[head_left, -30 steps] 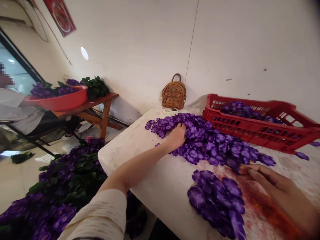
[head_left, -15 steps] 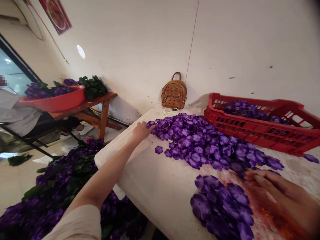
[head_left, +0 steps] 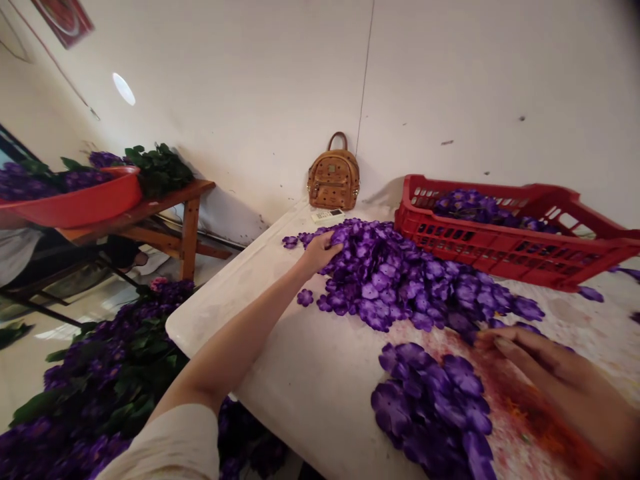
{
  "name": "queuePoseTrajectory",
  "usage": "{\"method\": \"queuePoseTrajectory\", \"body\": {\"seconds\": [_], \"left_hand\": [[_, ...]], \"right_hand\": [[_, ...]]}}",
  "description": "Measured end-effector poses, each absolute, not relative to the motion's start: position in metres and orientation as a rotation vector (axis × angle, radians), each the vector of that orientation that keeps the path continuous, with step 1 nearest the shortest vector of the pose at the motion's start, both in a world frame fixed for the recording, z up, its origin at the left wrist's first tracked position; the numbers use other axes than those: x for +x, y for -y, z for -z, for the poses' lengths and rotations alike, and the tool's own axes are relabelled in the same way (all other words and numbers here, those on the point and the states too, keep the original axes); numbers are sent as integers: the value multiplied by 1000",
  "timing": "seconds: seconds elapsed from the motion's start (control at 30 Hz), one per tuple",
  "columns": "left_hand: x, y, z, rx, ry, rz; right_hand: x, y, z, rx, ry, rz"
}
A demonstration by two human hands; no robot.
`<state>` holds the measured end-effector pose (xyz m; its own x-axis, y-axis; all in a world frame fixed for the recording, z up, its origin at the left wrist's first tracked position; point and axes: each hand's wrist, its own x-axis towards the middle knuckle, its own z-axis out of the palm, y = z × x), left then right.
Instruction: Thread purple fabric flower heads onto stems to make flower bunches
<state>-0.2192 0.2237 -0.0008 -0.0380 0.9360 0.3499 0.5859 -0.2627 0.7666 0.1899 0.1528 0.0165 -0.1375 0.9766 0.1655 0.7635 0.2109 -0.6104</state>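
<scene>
Left hand (head_left: pixel 320 254): on the near edge of the larger pile of purple blossoms (head_left: pixel 395 273), fingers partly curled and pressed into it. Whether it has hold of any blossoms cannot be told. Forearm bare, reaching across the white table (head_left: pixel 305 407) from the lower left; a pale sleeve (head_left: pixel 167 443) covers the upper arm.

Right hand (head_left: pixel 547 380): low at the lower right, open, fingers extended and lightly curved, holding nothing visible. Fingertips (head_left: pixel 500 343) lie just beside the larger pile's near edge. An orange-red stain (head_left: pixel 530 420) marks the table beneath the hand.

Second pile of blossoms (head_left: pixel 430 407): nearer the table edge, just left of the right hand and apart from the larger pile. One loose blossom (head_left: pixel 305 297) lies just below the left wrist.

Beyond the larger pile: a red crate (head_left: pixel 500 252) holding more blossoms, touching the pile's far side; a tan backpack (head_left: pixel 334 179) against the wall; a remote (head_left: pixel 328 215) in front of it.

Left of the table: a leafy flower heap (head_left: pixel 100 360) on the floor; a red basin (head_left: pixel 90 207) on a wooden bench (head_left: pixel 190 240).
</scene>
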Motion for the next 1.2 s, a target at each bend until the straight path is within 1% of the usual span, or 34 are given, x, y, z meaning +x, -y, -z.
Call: {"method": "queuePoseTrajectory", "body": {"seconds": [0.13, 0.2, 0.3, 0.37, 0.5, 0.67, 0.77, 0.83, 0.9, 1.03, 1.1, 1.2], "left_hand": [[-234, -204, -5, 1866, -1997, -1095], [-238, -196, -9, 1878, -2171, -1021], [-234, -194, -15, 1909, -2274, -1053], [-226, -199, -17, 1913, -2198, -1100], [-211, -208, -15, 1873, -1871, -1190], [-216, -209, -13, 1429, -1560, -1447], [-221, -210, -12, 1210, -1456, -1462], [-223, -212, -12, 1164, -1414, -1449], [-225, -212, -11, 1225, -1435, -1467], [-226, -206, -16, 1536, -1790, -1530], [-223, -200, -19, 1744, -1845, -1436], [-214, -196, -20, 2009, -1731, -1231]], "right_hand": [[191, -151, -19, -1588, 1989, -649], [193, -152, -17, -1570, 1984, -642], [197, -153, -11, -1548, 1965, -602], [199, -153, -7, -1527, 1967, -592], [201, -153, -5, -1512, 1963, -590], [200, -152, -10, -1516, 2003, -616], [200, -153, -9, -1534, 2012, -616], [200, -153, -8, -1533, 2004, -612], [199, -153, -7, -1529, 1997, -618], [198, -151, -10, -1532, 1993, -617], [197, -150, -12, -1547, 1990, -612], [197, -150, -14, -1566, 1999, -606]]}}
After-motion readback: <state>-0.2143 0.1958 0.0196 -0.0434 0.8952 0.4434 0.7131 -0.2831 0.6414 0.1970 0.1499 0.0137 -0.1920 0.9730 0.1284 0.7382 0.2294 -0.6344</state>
